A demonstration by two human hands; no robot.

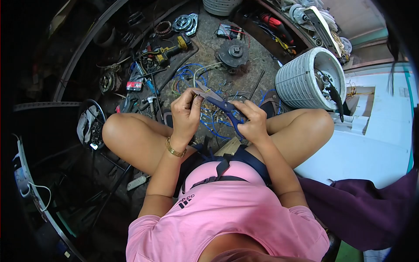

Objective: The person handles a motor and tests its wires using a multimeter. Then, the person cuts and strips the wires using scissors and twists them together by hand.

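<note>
My right hand [253, 120] grips the dark blue handles of a pair of scissors [228, 106]. The blades are spread and point up and left, over the fingertips of my left hand [185, 114]. That hand is pinched closed at a thin pale wire [195, 77], which runs up toward a round dark motor part [234, 53] on the floor. How the wire sits between the fingers and the blades is too small to make out. Beneath both hands, loose blue wires [214, 121] lie tangled on the ground.
A yellow-and-black drill [173, 49] lies up and left, with a hammer [151, 101] and other hand tools below it. A multimeter [230, 31] sits beyond the motor part. To the right, a white perforated tub [301, 81] lies tilted beside a large white panel [349, 150].
</note>
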